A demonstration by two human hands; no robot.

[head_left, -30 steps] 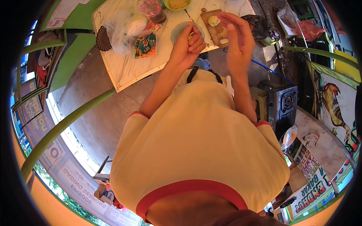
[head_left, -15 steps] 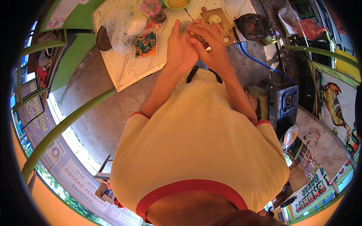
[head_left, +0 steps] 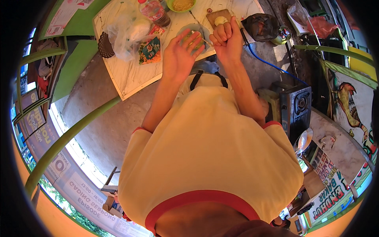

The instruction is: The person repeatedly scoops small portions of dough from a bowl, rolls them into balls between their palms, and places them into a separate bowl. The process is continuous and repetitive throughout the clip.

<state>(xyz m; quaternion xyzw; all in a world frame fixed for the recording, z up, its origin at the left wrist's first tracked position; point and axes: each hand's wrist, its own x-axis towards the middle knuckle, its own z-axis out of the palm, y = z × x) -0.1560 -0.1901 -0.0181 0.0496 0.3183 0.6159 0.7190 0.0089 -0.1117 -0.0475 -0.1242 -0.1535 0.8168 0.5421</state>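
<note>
My left hand [head_left: 179,55] is palm up with its fingers spread, holding nothing, over the near edge of the table [head_left: 130,75]. Partly behind it stands a greyish bowl [head_left: 205,32] with food inside and a thin pale utensil handle leaning out over its rim. To the right, my right hand [head_left: 228,41] is raised with its fingers curled toward the palm and the thumb up; nothing shows in it. Just beyond that hand, a wooden cutting board [head_left: 213,15] carries a pale round piece of food [head_left: 221,20], partly covered by the fingers.
A packet of shredded vegetables [head_left: 149,52], a clear plastic bag [head_left: 120,37], a bottle of dark liquid [head_left: 156,14] and a green bowl of noodles [head_left: 182,4] are on the table. A black plastic bag [head_left: 260,27], a blue hose [head_left: 272,68] and a stove [head_left: 296,106] are at right.
My hands were together, right fingers over the left palm. They have parted: the left moved nearer with fingers spread, and the right shifted right and curled its fingers. The grey bowl now shows more.
</note>
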